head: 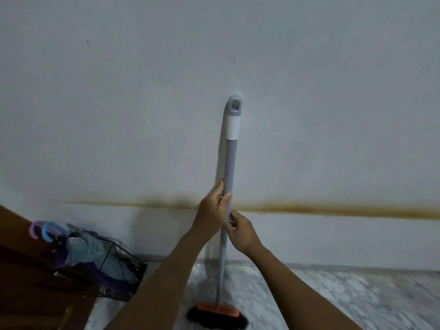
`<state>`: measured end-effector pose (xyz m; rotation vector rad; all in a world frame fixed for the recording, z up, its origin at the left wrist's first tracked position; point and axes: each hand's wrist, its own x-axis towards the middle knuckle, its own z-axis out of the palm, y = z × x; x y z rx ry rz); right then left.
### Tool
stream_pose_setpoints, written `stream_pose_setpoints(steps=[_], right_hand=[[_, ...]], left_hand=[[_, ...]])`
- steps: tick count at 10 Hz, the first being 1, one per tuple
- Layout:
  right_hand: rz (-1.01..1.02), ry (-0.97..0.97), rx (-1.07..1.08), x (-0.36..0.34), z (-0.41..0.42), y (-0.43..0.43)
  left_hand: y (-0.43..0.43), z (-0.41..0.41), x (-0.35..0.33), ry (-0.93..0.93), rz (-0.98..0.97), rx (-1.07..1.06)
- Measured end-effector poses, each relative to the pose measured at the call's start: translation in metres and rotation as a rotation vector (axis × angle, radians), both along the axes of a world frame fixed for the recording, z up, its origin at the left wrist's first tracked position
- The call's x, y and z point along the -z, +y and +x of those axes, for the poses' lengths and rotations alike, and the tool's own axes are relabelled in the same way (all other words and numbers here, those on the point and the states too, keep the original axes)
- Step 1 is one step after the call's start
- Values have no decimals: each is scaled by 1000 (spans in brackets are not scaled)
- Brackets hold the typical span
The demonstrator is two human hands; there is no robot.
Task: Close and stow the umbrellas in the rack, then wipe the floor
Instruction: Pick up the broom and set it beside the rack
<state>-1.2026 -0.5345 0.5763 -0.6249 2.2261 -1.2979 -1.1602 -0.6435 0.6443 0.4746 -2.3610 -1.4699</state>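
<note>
A mop with a long grey handle (230,160) stands nearly upright against the white wall, its orange head with dark fibres (217,316) resting on the marble floor (333,298). My left hand (212,210) grips the handle at mid-height. Just below it, my right hand (241,231) holds the same handle. At the lower left, a black wire rack (123,260) holds closed umbrellas, one with a purple hook handle (34,228), one with a blue hook handle (47,231).
A brown wooden piece of furniture (21,270) fills the lower left corner beside the rack. A rust-coloured stain line (333,208) runs along the wall above the skirting. Marble floor extends to the right.
</note>
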Motion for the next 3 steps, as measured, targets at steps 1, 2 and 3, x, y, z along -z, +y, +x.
stream_pose_setpoints(steps=[1, 2, 3], right_hand=[[19, -16, 1, 2, -1, -1], [37, -13, -10, 3, -1, -1], [37, -22, 3, -13, 0, 0]], left_hand=[[2, 0, -1, -17, -7, -16], [-1, 4, 3, -12, 6, -10], [0, 10, -7, -25, 75, -22]])
